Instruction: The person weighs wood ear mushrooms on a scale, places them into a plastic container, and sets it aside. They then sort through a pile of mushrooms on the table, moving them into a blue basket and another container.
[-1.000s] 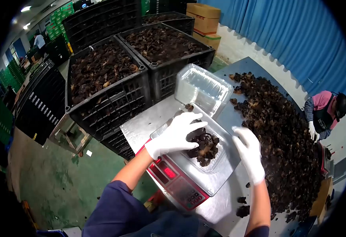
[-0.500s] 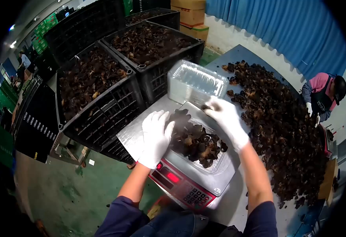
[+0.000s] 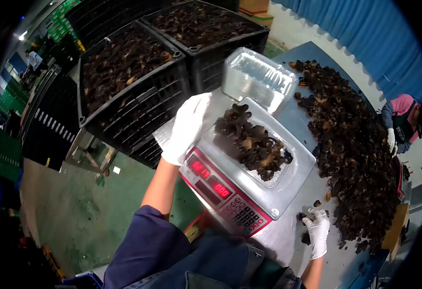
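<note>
A clear plastic tray with dark wood ear mushrooms heaped in it rests on the steel plate of a digital scale, whose red display is lit. My left hand, in a white glove, is at the scale's left edge beside the tray, fingers stretched out and holding nothing. On the table to the right of the scale, my gloved right hand reaches down with bent fingers and thumb apart. A few loose mushroom pieces lie right by its fingertips.
A stack of clear plastic trays stands behind the scale. A large mushroom pile covers the table's right side, where a co-worker in gloves works. Black crates full of mushrooms stand at the left and back.
My right hand has moved from above the tray's far side down to the table right of the scale. My left hand has drawn away from the mushrooms. The view has shifted.
</note>
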A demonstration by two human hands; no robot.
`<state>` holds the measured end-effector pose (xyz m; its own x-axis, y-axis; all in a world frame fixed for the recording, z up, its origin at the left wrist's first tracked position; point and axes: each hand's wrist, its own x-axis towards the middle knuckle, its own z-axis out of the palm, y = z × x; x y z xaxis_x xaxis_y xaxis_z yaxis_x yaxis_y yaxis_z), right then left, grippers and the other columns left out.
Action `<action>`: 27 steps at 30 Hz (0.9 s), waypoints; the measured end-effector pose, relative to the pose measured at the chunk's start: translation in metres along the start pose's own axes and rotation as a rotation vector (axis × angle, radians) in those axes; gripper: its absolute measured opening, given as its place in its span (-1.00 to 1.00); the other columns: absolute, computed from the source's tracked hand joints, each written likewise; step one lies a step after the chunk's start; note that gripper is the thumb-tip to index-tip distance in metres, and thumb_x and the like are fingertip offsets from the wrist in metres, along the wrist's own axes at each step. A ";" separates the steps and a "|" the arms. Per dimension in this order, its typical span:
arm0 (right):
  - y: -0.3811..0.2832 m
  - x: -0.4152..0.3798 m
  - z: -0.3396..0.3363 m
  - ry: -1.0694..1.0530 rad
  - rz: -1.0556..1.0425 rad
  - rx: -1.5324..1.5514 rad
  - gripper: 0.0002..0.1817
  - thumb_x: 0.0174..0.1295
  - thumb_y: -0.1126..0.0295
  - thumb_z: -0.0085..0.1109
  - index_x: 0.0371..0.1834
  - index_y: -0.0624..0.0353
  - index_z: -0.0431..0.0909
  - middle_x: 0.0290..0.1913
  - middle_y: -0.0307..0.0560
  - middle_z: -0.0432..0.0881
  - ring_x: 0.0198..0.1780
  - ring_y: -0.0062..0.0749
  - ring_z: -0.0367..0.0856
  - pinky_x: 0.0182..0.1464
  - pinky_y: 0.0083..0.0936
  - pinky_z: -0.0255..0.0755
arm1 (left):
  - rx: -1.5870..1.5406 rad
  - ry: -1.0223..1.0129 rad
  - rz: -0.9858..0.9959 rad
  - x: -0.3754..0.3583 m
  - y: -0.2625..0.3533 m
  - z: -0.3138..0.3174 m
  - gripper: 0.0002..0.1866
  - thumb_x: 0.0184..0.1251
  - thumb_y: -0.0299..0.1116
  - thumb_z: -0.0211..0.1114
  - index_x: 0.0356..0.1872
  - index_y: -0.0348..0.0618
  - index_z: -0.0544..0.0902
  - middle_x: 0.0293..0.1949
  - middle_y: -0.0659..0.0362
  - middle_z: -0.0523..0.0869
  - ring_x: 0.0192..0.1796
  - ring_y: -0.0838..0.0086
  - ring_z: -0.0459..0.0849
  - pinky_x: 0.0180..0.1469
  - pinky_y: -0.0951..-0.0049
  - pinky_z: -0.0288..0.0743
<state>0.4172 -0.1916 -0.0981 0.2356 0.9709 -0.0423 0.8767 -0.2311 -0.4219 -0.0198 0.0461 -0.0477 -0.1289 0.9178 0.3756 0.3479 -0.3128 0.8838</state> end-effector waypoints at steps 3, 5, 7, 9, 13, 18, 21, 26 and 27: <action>-0.035 0.019 -0.007 0.123 -0.113 0.139 -0.58 -0.03 0.53 0.47 -0.03 0.21 0.63 -0.07 0.03 0.64 -0.02 -0.07 0.61 0.06 -0.27 0.47 | -0.064 -0.075 -0.193 0.004 0.018 -0.006 -0.60 0.59 -0.20 0.09 0.18 -0.29 0.62 0.10 0.10 0.72 0.16 0.46 0.63 0.27 0.47 0.41; -0.057 0.034 -0.008 0.147 -0.137 0.188 -0.57 0.02 0.54 0.44 0.02 0.22 0.61 -0.02 0.04 0.63 0.04 -0.07 0.60 0.13 -0.26 0.45 | -0.077 -0.069 -0.200 0.006 0.006 0.002 -0.58 0.55 -0.15 0.13 0.15 -0.30 0.62 0.08 0.03 0.72 0.14 0.37 0.65 0.24 0.43 0.43; -0.078 0.048 -0.005 0.337 -0.285 0.192 -0.53 0.10 0.54 0.37 0.14 0.23 0.54 0.12 0.04 0.58 0.20 -0.07 0.53 0.30 -0.27 0.36 | 0.000 -0.095 -0.137 0.004 -0.002 0.007 -0.54 0.51 -0.09 0.15 0.13 -0.31 0.62 0.08 -0.06 0.72 0.14 0.25 0.67 0.23 0.38 0.44; -0.100 0.053 -0.006 0.281 -0.201 0.302 -0.47 0.22 0.47 0.31 0.29 0.22 0.46 0.30 0.09 0.44 0.35 -0.09 0.39 0.44 -0.29 0.20 | 0.037 -0.160 -0.140 0.001 0.001 0.014 -0.52 0.50 -0.09 0.15 0.14 -0.34 0.60 0.08 -0.08 0.71 0.17 0.23 0.65 0.26 0.38 0.42; -0.107 0.059 0.015 0.232 -0.122 0.598 -0.37 0.32 0.32 0.23 0.44 0.23 0.32 0.41 0.14 0.34 0.47 -0.08 0.26 0.51 -0.27 0.07 | 0.126 -0.199 -0.125 -0.015 0.005 0.033 -0.49 0.50 -0.06 0.13 0.17 -0.33 0.59 0.14 -0.11 0.67 0.23 0.13 0.60 0.30 0.30 0.40; -0.095 0.049 0.027 0.140 0.011 0.781 -0.35 0.47 0.20 0.02 0.54 0.25 0.14 0.53 0.16 0.20 0.56 -0.05 0.11 0.55 -0.28 -0.03 | 0.149 -0.252 -0.083 -0.038 0.021 0.063 -0.57 0.50 -0.20 0.18 0.20 -0.33 0.57 0.12 -0.06 0.68 0.19 0.22 0.63 0.27 0.35 0.43; -0.086 0.039 0.019 0.119 0.027 0.781 -0.37 0.51 0.22 -0.05 0.56 0.26 0.11 0.57 0.12 0.15 0.59 -0.11 0.07 0.57 -0.32 -0.08 | 0.215 -0.344 -0.065 -0.057 0.055 0.077 -0.52 0.44 -0.26 0.22 0.27 -0.35 0.52 0.19 -0.12 0.61 0.22 0.13 0.59 0.30 0.26 0.42; -0.068 0.022 0.007 0.193 0.016 0.796 -0.38 0.52 0.23 -0.07 0.55 0.27 0.12 0.54 0.17 0.19 0.58 -0.09 0.08 0.57 -0.32 -0.08 | 0.484 -0.332 0.381 -0.048 0.061 0.093 -0.40 0.30 -0.14 0.34 0.31 -0.20 0.52 0.22 -0.05 0.55 0.17 0.11 0.55 0.30 0.26 0.40; -0.063 0.018 0.003 0.207 -0.011 0.731 -0.39 0.52 0.23 -0.06 0.54 0.27 0.13 0.54 0.18 0.20 0.58 -0.08 0.08 0.56 -0.31 -0.07 | 0.464 -0.412 0.395 -0.040 0.071 0.093 -0.36 0.26 -0.09 0.37 0.32 -0.17 0.52 0.19 -0.06 0.56 0.17 0.12 0.55 0.29 0.28 0.40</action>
<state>0.3652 -0.1598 -0.0751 0.3656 0.9248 0.1053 0.3952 -0.0518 -0.9171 0.0969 0.0098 -0.0256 0.4149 0.8042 0.4255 0.6653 -0.5872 0.4611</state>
